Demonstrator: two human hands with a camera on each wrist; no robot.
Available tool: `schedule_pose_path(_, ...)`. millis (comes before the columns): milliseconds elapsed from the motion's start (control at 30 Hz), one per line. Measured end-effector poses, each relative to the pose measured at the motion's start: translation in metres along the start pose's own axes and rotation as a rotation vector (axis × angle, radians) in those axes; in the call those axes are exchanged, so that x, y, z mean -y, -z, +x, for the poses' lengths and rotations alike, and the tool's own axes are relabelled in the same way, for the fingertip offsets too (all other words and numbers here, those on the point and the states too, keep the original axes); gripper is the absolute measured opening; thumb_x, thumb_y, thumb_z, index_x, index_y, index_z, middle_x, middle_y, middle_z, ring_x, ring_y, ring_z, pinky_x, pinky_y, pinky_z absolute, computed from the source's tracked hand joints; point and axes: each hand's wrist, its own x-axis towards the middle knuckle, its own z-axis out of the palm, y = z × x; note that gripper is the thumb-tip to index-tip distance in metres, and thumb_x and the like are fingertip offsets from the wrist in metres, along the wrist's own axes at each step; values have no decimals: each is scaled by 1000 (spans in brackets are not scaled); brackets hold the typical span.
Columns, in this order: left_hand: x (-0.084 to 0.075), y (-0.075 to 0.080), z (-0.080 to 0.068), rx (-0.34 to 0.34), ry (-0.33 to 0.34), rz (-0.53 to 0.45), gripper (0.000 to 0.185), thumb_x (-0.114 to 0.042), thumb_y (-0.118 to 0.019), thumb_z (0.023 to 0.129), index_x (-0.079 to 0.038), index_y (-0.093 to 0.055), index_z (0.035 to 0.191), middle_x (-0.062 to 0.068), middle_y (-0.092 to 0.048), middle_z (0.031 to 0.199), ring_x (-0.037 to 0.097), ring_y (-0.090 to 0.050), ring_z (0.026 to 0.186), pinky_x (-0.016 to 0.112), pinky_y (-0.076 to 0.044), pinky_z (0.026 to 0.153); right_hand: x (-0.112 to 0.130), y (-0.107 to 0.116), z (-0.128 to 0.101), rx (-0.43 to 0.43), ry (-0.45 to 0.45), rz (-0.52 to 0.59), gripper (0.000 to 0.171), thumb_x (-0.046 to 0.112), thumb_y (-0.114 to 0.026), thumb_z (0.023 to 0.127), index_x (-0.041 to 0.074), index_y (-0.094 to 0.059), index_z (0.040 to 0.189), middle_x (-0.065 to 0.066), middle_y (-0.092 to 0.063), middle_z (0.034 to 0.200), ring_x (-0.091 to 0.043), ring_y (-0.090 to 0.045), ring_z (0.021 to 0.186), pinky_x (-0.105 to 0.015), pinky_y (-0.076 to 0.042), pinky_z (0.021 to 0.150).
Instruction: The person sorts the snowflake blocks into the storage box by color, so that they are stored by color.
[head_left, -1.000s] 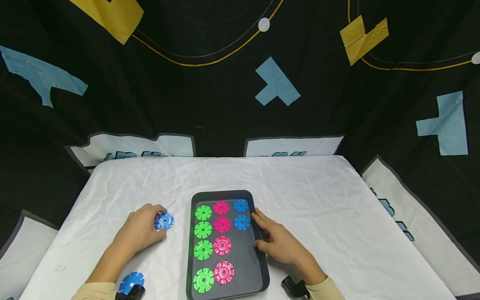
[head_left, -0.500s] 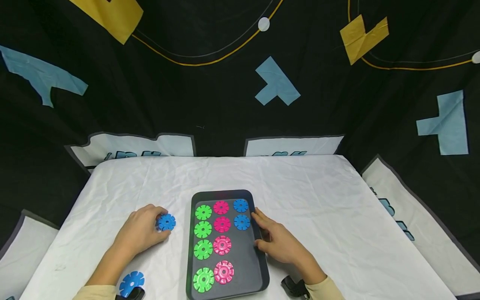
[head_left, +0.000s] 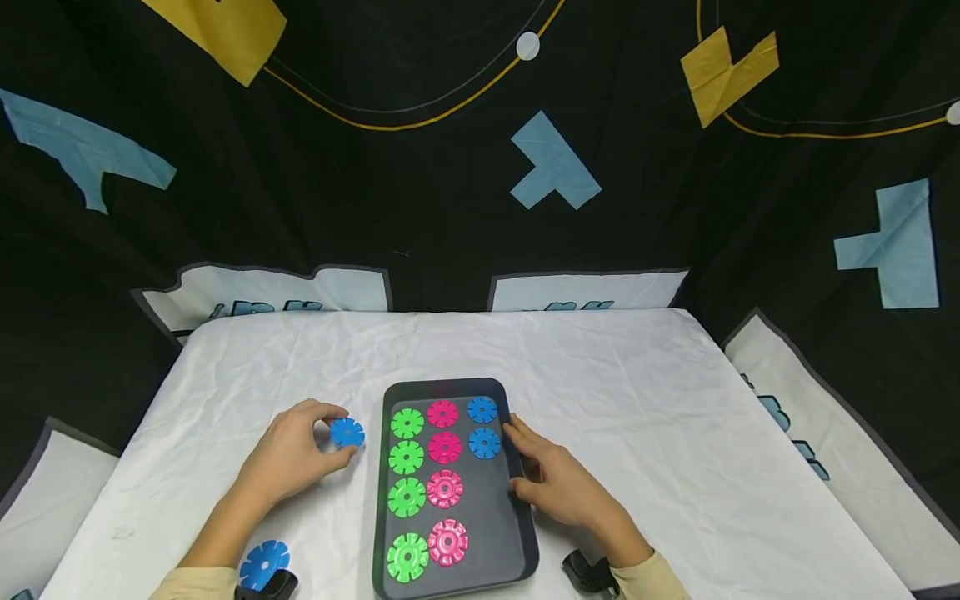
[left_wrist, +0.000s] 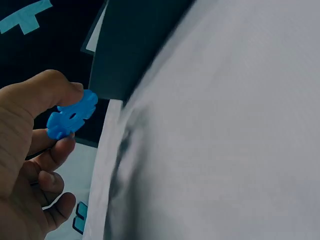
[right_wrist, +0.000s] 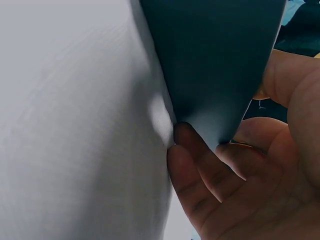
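Note:
Between thumb and fingers my left hand (head_left: 288, 450) pinches a blue notched plastic disc (head_left: 348, 432), just left of the tray. The left wrist view shows the same blue disc (left_wrist: 72, 115) tilted and raised over the cloth, the lower fingers curled loosely beneath. My right hand (head_left: 562, 487) holds the right side of the black tray (head_left: 495, 533); in the right wrist view its fingertips are against the tray's outer wall (right_wrist: 210, 60). In the tray lie a column of green discs (head_left: 406, 497), a column of pink discs (head_left: 445, 488) and two blue discs (head_left: 484, 443) at the upper right.
Another blue disc (head_left: 264, 564) lies on the white cloth (head_left: 637, 400) beside my left forearm, partly behind the black wrist device (head_left: 268, 586). A second wrist device (head_left: 588, 573) is at my right wrist. A dark curtain (head_left: 420, 192) with coloured patches hangs behind the table.
My left hand has moved right and slightly away from me toward the tray, carrying the blue disc, which has been turned in the fingers. The right hand and tray stay where they were.

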Motion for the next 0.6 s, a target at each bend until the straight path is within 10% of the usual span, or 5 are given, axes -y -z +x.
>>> schedule_pose_path(600,-56,-19,20,16,-55,-182,48,-26,-86,70,-7,-71,110,-3,-64,97,19,-58,90,43,-53,84,0,-1,1,7,-6,14,77,16,-66,85,6,-30,153,-5,-18,161,-17,-25,142,-41,-39,105)
